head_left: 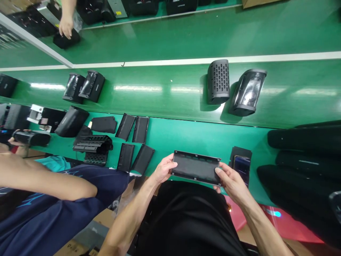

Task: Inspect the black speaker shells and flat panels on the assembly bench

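Between my two hands, just above the near edge of the green bench, is a black rectangular mesh grille panel (pixel 196 167) with small tabs along its long edges. My left hand (pixel 164 169) pinches its left end, thumb on top. At the right end my right hand (pixel 227 176) grips it, thumb on the face and fingers underneath. To the left lie several similar black panels (pixel 125 156). A smartphone (pixel 242 165) rests on a dark flat piece just right of my right hand.
Two black speakers (pixel 218 81) stand on the green conveyor (pixel 165 96) ahead. Black rounded covers (pixel 298 137) are stacked at the right. A co-worker in a dark blue shirt (pixel 66 217) sits close on my left, near perforated black housings (pixel 94 145). Another person's hand (pixel 66 26) touches a black part across the line.
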The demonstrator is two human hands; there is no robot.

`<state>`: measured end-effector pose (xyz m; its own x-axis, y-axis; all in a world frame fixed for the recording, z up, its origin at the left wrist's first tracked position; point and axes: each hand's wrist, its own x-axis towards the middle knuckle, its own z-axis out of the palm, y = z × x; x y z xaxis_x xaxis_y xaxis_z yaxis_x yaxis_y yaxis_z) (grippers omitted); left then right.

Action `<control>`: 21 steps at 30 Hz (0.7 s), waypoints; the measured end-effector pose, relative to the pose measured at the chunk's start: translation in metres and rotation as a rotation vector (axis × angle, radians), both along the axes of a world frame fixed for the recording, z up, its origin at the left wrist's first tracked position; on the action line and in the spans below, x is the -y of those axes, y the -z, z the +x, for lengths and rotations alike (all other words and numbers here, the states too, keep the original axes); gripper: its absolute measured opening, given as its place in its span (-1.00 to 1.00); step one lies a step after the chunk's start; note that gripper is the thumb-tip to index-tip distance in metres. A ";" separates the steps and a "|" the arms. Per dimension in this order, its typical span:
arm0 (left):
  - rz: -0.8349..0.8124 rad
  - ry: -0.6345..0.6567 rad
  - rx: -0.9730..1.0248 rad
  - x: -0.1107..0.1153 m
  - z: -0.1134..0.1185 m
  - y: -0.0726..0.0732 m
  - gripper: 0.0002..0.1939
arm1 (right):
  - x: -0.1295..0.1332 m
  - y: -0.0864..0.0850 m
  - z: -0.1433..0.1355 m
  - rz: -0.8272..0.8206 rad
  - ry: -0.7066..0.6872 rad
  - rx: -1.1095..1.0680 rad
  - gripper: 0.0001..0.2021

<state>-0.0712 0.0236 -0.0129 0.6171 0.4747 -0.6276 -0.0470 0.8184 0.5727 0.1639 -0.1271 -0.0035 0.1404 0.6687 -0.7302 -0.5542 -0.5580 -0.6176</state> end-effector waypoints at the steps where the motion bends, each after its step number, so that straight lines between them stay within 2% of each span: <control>1: 0.005 0.000 0.006 0.000 -0.001 -0.001 -0.53 | 0.001 0.000 0.000 0.009 -0.007 0.002 -0.50; 9: 0.084 0.040 0.021 0.000 -0.008 -0.007 -0.44 | 0.008 -0.010 0.005 0.101 -0.060 0.059 -0.59; 21: 0.144 0.052 -0.011 -0.002 -0.010 -0.004 -0.42 | 0.004 -0.014 0.002 0.107 -0.036 0.068 -0.58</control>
